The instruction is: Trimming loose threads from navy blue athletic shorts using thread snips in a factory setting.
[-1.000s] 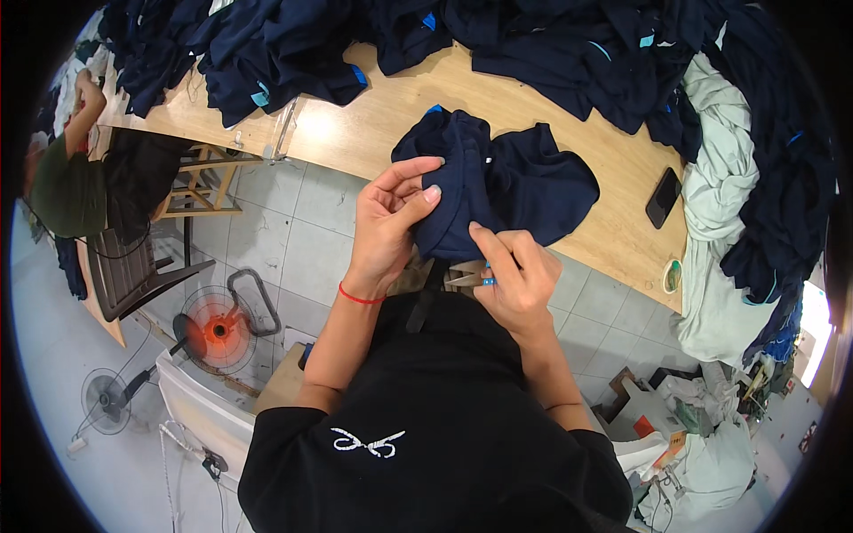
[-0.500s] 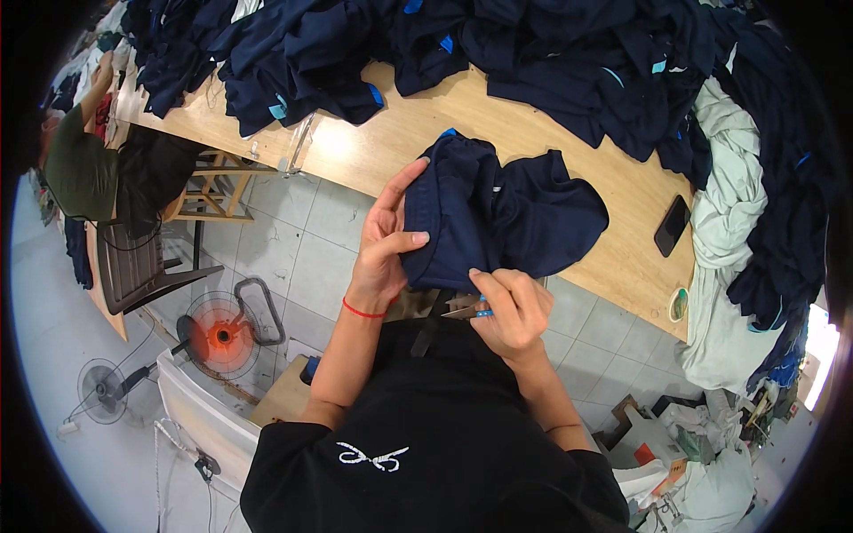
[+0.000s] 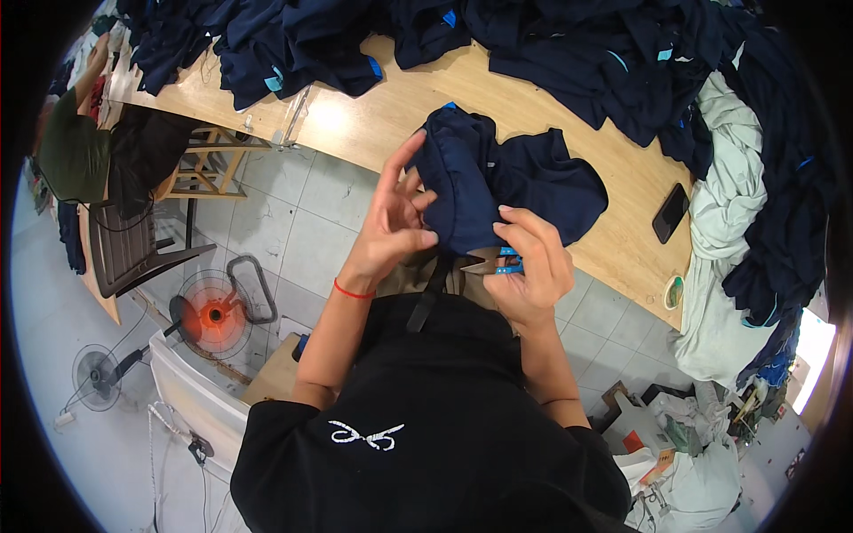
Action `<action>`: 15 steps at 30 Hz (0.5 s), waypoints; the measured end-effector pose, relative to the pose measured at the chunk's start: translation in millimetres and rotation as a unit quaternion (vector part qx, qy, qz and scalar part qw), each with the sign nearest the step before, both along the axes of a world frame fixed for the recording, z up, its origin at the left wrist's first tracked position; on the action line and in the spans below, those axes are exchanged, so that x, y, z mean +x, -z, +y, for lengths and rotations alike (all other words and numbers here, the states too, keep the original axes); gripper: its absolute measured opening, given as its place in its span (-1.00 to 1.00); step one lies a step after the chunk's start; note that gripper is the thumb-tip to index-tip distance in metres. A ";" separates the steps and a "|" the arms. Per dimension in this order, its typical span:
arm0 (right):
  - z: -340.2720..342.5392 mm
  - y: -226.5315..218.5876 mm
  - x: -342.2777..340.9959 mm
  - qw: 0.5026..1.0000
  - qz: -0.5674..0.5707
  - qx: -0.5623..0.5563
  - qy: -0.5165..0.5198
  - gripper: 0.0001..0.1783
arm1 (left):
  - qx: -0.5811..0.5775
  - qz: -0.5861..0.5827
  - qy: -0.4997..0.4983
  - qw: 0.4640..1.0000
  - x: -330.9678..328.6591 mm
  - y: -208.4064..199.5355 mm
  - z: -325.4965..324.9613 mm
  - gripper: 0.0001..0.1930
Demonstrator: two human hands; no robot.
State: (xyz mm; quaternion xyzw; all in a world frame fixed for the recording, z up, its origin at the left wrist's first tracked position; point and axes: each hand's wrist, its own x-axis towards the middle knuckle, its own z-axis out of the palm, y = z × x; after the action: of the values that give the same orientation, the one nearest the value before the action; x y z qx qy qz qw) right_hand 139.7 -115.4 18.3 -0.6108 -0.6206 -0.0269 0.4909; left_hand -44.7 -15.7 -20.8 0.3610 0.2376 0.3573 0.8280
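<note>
A navy blue garment (image 3: 471,191) with a gathered, elastic-looking edge lies partly over the front of the table, its near end raised toward me. At that gathered edge, my left hand (image 3: 391,209) holds the cloth with the thumb low and the index finger stretched up along the side; the other fingers are partly blurred. My right hand (image 3: 536,271) has blue-handled thread snips (image 3: 508,263) in its palm, blades pointing left just under the cloth. Its thumb side and index finger touch the garment's lower right edge.
Navy garments (image 3: 302,44) are heaped along the far side of the wooden table (image 3: 355,124). Pale green cloth (image 3: 724,195) hangs over the right end, near a black phone (image 3: 671,213) and a roll of tape (image 3: 674,291). Fans (image 3: 213,314) and a chair (image 3: 133,253) stand left, beside another person (image 3: 75,151).
The left hand has shifted slightly up and right, its fingers now more spread at the gathered edge. The right hand and snips have risen closer to the cloth. The whole view has shifted a little.
</note>
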 end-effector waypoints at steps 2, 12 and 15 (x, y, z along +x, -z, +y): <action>1.0 -0.7 3.7 1.000 -0.001 0.003 0.012 -0.51 | -0.025 0.015 0.026 0.999 2.1 1.9 -11.7 0.35; -2.7 -7.9 38.8 0.941 0.278 -0.193 0.012 -0.64 | 0.341 0.317 -0.198 0.862 42.8 -9.3 -4.2 -0.41; -8.8 -15.9 59.4 0.899 0.320 -0.281 -0.101 -0.83 | 0.486 0.236 -0.126 0.832 30.3 -6.5 24.5 -0.63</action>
State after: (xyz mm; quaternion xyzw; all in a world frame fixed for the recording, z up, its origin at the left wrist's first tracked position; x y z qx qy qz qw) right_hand 199.0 -124.3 34.2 -0.6333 -0.4703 0.3946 0.4711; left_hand -14.4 8.7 -14.2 0.7570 0.2652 0.4318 0.4125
